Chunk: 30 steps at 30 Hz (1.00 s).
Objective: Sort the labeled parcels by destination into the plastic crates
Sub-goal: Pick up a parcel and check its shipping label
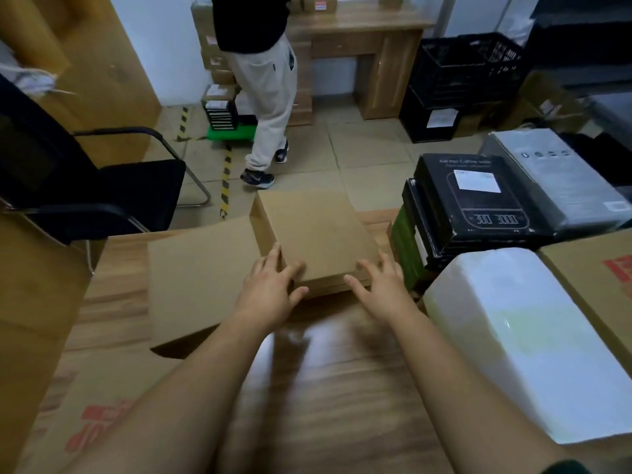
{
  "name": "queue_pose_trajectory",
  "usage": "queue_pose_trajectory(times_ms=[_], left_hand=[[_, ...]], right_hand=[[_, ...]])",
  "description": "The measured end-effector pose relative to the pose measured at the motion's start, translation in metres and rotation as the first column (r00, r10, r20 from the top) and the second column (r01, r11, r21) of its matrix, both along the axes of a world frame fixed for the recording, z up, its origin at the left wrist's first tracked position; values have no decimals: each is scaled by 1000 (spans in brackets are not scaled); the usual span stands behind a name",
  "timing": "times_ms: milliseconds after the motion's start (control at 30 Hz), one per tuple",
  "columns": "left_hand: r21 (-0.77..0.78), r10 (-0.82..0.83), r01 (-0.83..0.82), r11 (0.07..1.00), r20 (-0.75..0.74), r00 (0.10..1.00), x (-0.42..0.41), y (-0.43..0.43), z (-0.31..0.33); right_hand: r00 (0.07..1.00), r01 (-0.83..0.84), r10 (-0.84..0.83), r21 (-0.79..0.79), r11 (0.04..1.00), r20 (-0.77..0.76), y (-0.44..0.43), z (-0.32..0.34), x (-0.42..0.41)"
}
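on the worktop (328, 371), going left to right, a flat brown carton (201, 285) lies with its near corner past the edge, so a nudge from the left forearm could tip it to the floor. just right of it sits the parcel (318, 237), a plain brown box resting on something lower that i can't identify. the left hand (270, 289) is spread over its near left corner, fingers on the top, thumb down the front; the right hand (383, 289) is spread at the near right corner, palm down, and i can't tell whether it really touches the box or only the worktop beside it. neither grips yet, so a hurried lift could let the box slide off its perch. no label shows on its top, so the destination can't be read from here and a wrong crate is a fair risk. further right, the black boxes (472, 203) crowd close and could be knocked. black crates (458, 80) stand well apart by the far wall; another person (266, 97) stands on the way to them.
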<state>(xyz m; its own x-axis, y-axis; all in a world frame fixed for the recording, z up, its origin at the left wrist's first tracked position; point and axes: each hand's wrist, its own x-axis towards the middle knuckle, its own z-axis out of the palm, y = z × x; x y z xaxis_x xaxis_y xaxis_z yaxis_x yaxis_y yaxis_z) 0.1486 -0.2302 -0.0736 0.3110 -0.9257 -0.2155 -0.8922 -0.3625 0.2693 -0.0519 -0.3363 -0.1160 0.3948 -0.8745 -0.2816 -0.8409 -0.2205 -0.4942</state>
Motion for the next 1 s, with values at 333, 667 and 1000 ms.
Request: queue_pose_trajectory(times_ms=[333,667,1000], left_hand=[[4,92,-92,996,-28,995,26,19,-1],[-45,145,-152,987,-134,980,50,46,-7],[-226,192,-242,944,-221,956,45,51,10]], right_hand=[[996,-69,70,-21,997,59,16,-15,12],[989,-108,107,-4,994,104,11,-28,29],[981,-93,102,-57,994,163,25,-34,33]])
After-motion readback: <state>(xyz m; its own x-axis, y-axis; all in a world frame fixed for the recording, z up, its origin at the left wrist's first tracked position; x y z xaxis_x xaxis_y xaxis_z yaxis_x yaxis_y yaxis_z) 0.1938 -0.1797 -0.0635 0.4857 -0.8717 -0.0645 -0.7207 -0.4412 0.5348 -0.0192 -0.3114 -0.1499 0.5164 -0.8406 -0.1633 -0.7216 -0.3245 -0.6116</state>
